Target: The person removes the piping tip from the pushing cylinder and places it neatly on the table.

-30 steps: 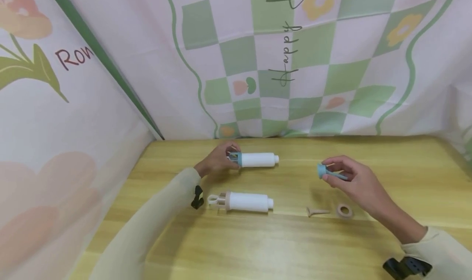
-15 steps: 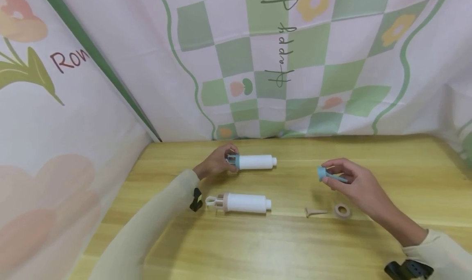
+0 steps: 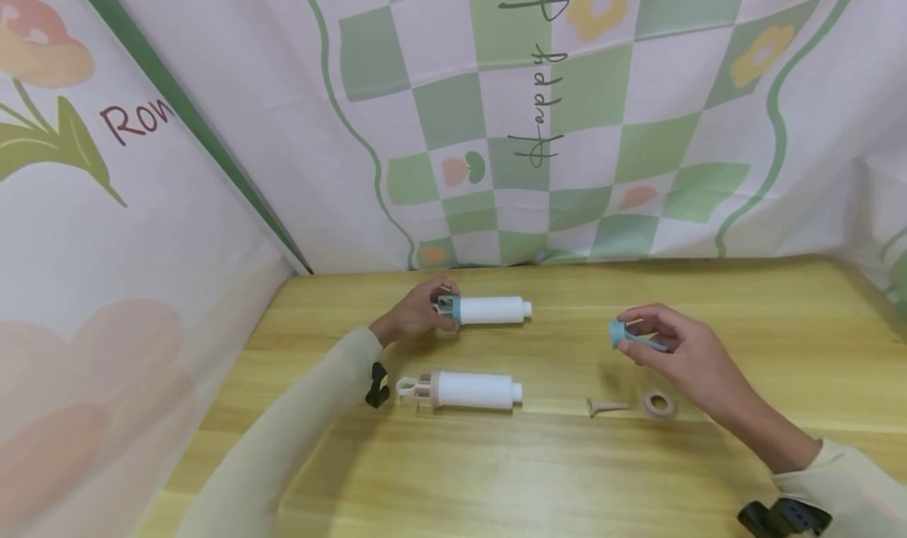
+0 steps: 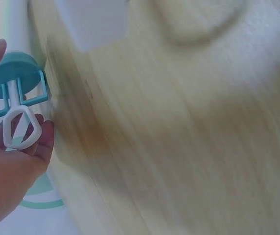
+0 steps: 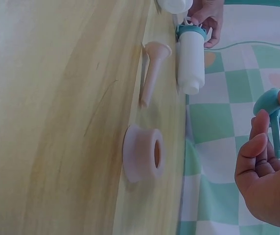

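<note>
Toward the back of the table, my left hand (image 3: 407,319) grips the teal collar end of a white decorating syringe (image 3: 491,310). Its plunger ends in a white ring handle (image 4: 22,128), seen in the left wrist view. My right hand (image 3: 687,353) pinches a teal funnel-shaped nozzle (image 3: 617,334), held above the table at the right; the nozzle's thin stem (image 5: 276,134) points back toward the palm. A second white syringe (image 3: 475,390) with a beige collar lies in front of the first.
A beige nozzle (image 3: 606,406) and a beige ring cap (image 3: 659,404) lie on the wooden table (image 3: 496,475) below the right hand. Patterned cloth (image 3: 588,144) hangs behind the table's back edge, and another cloth (image 3: 127,286) borders the left.
The whole head view has shifted slightly. Both hands keep their holds and stay nearly still.
</note>
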The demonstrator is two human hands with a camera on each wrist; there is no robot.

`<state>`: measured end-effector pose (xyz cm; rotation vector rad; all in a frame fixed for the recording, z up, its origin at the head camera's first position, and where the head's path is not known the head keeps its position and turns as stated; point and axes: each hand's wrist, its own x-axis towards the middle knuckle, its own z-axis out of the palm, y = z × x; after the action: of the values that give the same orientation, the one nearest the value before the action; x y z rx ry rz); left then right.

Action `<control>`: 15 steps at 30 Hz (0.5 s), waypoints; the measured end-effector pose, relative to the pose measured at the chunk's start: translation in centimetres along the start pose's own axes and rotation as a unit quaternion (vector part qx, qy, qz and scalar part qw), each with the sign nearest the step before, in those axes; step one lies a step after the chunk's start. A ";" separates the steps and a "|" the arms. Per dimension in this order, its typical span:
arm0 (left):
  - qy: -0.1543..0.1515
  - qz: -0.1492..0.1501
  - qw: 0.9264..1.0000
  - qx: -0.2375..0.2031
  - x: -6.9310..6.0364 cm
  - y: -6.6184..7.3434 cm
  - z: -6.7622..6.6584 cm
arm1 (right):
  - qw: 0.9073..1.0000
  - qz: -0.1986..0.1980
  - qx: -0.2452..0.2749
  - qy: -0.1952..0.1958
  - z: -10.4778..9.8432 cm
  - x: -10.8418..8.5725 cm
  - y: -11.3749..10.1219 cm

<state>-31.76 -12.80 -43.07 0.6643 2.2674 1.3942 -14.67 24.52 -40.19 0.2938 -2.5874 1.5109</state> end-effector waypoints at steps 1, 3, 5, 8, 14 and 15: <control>-0.001 0.001 1.000 0.001 0.0 0.0 0.0 | 1.000 0.002 -0.002 0.000 0.0 -0.1 0.0; -0.001 0.002 1.000 0.004 -0.1 0.1 -0.1 | 1.000 0.005 -0.009 0.001 0.1 -0.1 0.0; 0.000 0.000 1.000 0.004 -0.2 0.2 -0.1 | 1.000 0.007 -0.006 -0.002 0.1 -0.2 0.0; 0.002 0.000 1.000 0.006 -0.4 0.2 -0.2 | 1.000 0.008 0.004 -0.006 0.2 -0.2 -0.1; 0.012 -0.005 1.000 0.022 -0.7 0.4 -0.2 | 1.000 0.011 0.017 -0.010 0.1 -0.6 -0.2; 0.013 -0.007 1.000 0.024 -0.7 0.6 -0.2 | 1.000 0.011 0.016 -0.010 0.0 -0.6 -0.2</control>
<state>-31.20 -13.15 -42.41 0.6463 2.3284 1.3533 -14.00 24.48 -40.20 0.2849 -2.5918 1.5674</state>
